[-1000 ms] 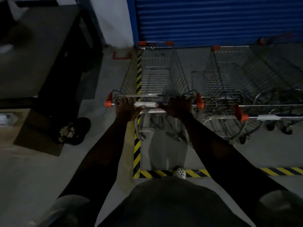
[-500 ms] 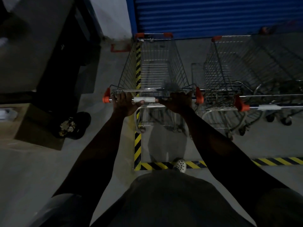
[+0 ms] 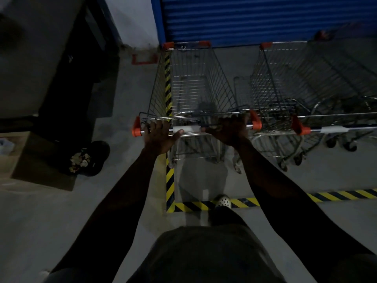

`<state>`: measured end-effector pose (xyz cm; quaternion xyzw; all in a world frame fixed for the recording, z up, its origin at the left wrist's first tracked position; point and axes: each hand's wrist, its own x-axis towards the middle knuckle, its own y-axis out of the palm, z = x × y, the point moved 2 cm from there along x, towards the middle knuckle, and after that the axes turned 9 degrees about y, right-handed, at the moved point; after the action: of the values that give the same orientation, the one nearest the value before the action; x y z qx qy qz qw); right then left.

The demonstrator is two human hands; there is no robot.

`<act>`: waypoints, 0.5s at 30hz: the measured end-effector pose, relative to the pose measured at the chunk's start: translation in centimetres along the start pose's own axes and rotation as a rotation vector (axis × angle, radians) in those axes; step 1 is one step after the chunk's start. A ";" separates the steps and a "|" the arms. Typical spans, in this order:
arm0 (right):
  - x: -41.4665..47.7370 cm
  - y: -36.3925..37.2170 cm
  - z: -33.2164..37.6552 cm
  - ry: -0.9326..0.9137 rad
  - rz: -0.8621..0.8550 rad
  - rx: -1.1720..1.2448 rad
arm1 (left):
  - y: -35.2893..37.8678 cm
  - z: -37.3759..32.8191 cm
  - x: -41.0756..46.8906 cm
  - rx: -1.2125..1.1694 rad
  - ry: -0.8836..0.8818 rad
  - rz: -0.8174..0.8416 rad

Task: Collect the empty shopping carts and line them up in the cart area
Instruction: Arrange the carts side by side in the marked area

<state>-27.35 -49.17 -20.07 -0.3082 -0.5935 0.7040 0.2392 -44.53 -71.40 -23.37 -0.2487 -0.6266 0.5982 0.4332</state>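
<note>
An empty wire shopping cart (image 3: 193, 82) with orange corner caps stands in front of me, inside the bay marked by yellow-black floor tape (image 3: 170, 186). Its front end is close to the blue roller shutter (image 3: 255, 19). My left hand (image 3: 158, 137) and my right hand (image 3: 228, 130) both grip its handle bar, one on each side of the white sleeve in the middle. To the right stands another empty cart (image 3: 285, 84), with more carts nested beyond it in the dark.
A dark cabinet (image 3: 67, 58) stands at the left, with a cardboard box (image 3: 32, 160) and a black sandal (image 3: 87, 158) on the floor beside it. My foot in a white clog (image 3: 223, 201) rests on the tape line. Grey concrete floor lies all around.
The cart has rolled a little forward toward the shutter, with both hands still on the handle. My view has shifted slightly with it.
</note>
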 end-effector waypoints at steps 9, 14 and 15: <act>7.5 0.1 0.9 -0.074 -0.199 -0.011 | 1.3 1.9 7.1 -0.057 -0.043 0.029; 13.7 -2.5 3.5 -0.161 -0.264 0.115 | 4.2 5.7 12.6 0.112 -0.037 -0.116; 15.2 -3.5 4.2 -0.181 -0.198 0.091 | 4.6 6.2 13.8 0.128 -0.053 -0.124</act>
<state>-41.04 -40.73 -18.52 -0.1720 -0.6076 0.7281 0.2666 -57.66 -62.52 -23.88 -0.1653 -0.6124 0.6154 0.4679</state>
